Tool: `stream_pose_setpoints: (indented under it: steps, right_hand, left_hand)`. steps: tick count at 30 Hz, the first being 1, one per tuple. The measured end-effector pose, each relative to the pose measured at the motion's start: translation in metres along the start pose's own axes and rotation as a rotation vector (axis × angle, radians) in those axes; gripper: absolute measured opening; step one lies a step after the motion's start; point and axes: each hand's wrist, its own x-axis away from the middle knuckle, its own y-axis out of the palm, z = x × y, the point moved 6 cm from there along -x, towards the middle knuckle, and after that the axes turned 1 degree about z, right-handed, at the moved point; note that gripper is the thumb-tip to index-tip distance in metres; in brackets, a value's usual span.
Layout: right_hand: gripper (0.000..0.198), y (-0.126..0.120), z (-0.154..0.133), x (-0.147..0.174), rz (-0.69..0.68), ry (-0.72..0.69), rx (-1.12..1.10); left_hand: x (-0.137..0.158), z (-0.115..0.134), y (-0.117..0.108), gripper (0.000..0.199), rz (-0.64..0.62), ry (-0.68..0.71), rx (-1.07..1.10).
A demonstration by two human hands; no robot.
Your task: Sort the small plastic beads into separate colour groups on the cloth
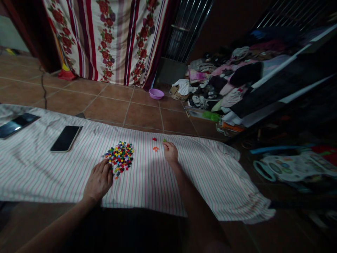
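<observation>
Left hand [98, 179]: lying palm down left of the frame's lower centre, fingers loosely bent and touching the pile's edge; whether it is gripping a piece, I cannot tell.
Pile [122, 154]: many small coloured pieces are sitting heaped near the middle of the frame.
Right hand [171, 153]: curling its fingers narrow, right of centre; whether it is holding a piece, I cannot tell.
Orange pieces [156, 149]: lying just left of the right hand.
Red pieces [154, 139]: resting slightly above the orange ones.
Green bit [164, 140]: showing right by the right fingertips.
Striped cloth [147, 182]: spreading beneath all these and two phones [66, 138] at the left.
Purple bowl [156, 93]: standing on the tiled floor [110, 105], upper centre.
Flowered curtain [107, 42]: hanging at the upper left.
</observation>
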Motion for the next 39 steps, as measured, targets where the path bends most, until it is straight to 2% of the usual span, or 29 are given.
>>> stream_pose_setpoints:
  steps: [8,13,23,26,34,39]
  right_hand:
    - [0.019,0.007,0.011,0.012,-0.130,-0.070,0.119]
    - [0.018,0.005,0.007,0.017,-0.131,-0.110,0.130]
    - [0.024,0.004,0.015,0.020,-0.119,-0.038,0.130]
    - [0.021,0.006,0.019,0.019,-0.126,-0.040,0.131]
    - [0.017,0.006,0.023,0.021,-0.067,-0.011,0.014]
    - [0.020,0.004,0.017,0.019,-0.104,-0.040,-0.017]
  left_hand:
    - [0.000,-0.001,0.000,0.020,-0.008,-0.015,0.009]
    - [0.000,0.000,0.000,0.021,0.008,-0.007,-0.001]
    - [0.000,0.000,0.000,0.020,-0.004,0.003,0.011]
    - [-0.001,0.000,-0.001,0.021,0.008,-0.012,0.017]
    - [0.000,-0.001,0.000,0.020,-0.013,-0.032,0.049]
    - [-0.001,0.001,-0.003,0.024,0.006,-0.021,0.048]
